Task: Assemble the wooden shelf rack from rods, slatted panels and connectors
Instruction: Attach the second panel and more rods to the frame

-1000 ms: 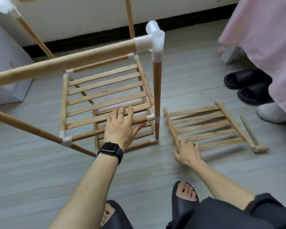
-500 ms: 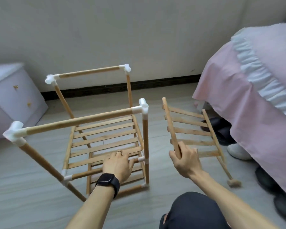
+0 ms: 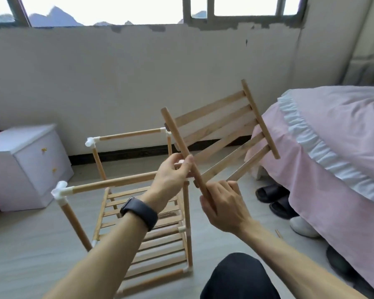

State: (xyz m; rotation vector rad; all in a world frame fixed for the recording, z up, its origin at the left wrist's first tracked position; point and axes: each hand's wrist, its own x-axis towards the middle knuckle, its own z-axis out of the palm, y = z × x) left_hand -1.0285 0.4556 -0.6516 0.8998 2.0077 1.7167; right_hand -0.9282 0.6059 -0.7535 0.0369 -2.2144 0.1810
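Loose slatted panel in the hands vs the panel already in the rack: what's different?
The held panel is in the air, tilted steeply; fitted panel lies flat inside the rack. The held panel's visible rod ends are bare; fitted panel's sit in white connectors. The left hand and right hand hold the held panel's side rod; neither touches the fitted panel. Shared: wooden slats between two side rods.

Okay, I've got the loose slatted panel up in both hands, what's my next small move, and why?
Probably level the slatted panel and lower it toward the top of the rack. Your left hand and right hand both hold its near side rod, it hangs tilted in the air, and the top frame with its white connector carries no shelf yet.
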